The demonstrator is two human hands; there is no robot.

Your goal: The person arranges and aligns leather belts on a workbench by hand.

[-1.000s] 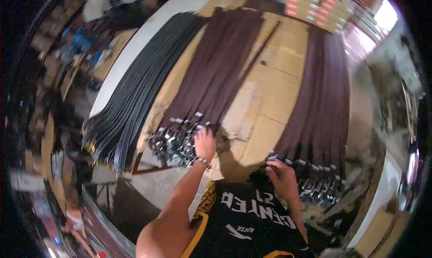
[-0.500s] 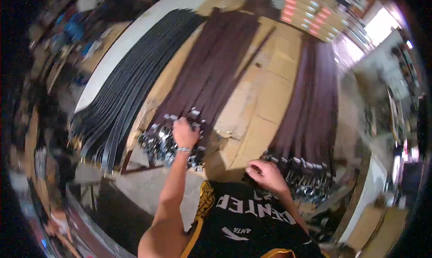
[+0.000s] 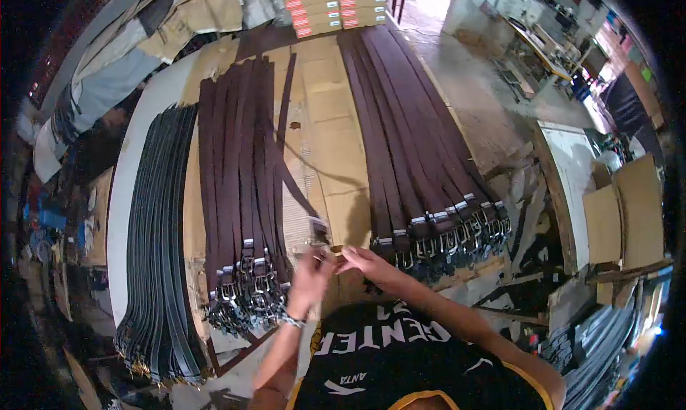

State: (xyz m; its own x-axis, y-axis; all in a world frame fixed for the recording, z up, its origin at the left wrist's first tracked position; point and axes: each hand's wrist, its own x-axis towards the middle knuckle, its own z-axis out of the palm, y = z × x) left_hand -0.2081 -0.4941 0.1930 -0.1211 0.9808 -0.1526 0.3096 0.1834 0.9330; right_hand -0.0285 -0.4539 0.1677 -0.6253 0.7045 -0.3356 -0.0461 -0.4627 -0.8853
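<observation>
Left hand: grip closed on the buckle end of a loose belt. Its buckle stands just above the fingers.
Right hand: fingertips pinched shut at the same end, touching the left hand's. Exact contact point is blurred.
Bracelet on the left wrist.
The loose belt is brown. It runs from the hands up and left across the bare cardboard of the table, beside the middle stack.
Middle brown stack: just left of the hands, buckles bunched at the near edge.
Right brown stack: just right of the hands, buckles fanned along the near edge.
Black belts: further left, hanging over the near edge.
Boxes stacked at the far end of the table.

Change vs 0.5 s ago: the hands were well apart, left on the middle stack's buckles and right at the right stack's buckles. They now meet between the stacks on one belt pulled clear.
</observation>
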